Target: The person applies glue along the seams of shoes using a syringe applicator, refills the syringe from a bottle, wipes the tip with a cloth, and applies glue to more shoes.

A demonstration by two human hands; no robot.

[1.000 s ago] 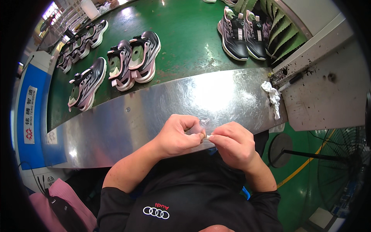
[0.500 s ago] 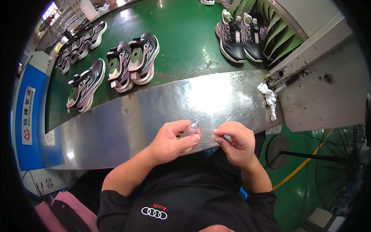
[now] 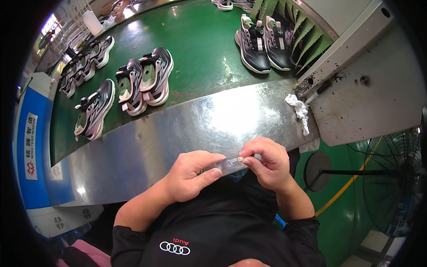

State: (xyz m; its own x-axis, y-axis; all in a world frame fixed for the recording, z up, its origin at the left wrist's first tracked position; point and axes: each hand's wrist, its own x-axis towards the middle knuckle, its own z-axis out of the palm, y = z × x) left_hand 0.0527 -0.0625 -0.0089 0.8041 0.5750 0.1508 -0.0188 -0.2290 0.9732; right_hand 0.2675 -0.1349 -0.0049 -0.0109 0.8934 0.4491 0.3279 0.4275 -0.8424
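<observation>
Just above the near edge of the metal ledge (image 3: 178,133), my left hand (image 3: 192,174) is closed around a small clear plastic bottle-like thing (image 3: 229,163). Its narrow end points to the right, and my fingers hide much of its body. My right hand (image 3: 269,161) pinches a small white cap-like piece (image 3: 240,159) between thumb and fingertips. This piece is at the narrow end of the clear thing; whether it is fixed on cannot be made out.
Beyond the ledge, black and pink sneakers (image 3: 156,75) stand on a green conveyor belt (image 3: 195,49), with another pair (image 3: 255,44) by green flaps (image 3: 307,40). Crumpled white tissue (image 3: 299,113) lies at the ledge's right end. A fan (image 3: 393,173) stands at right.
My hands have come together: the white piece, held apart before, is now at the clear thing's narrow end, which has turned to the right. The whole view has shifted slightly.
</observation>
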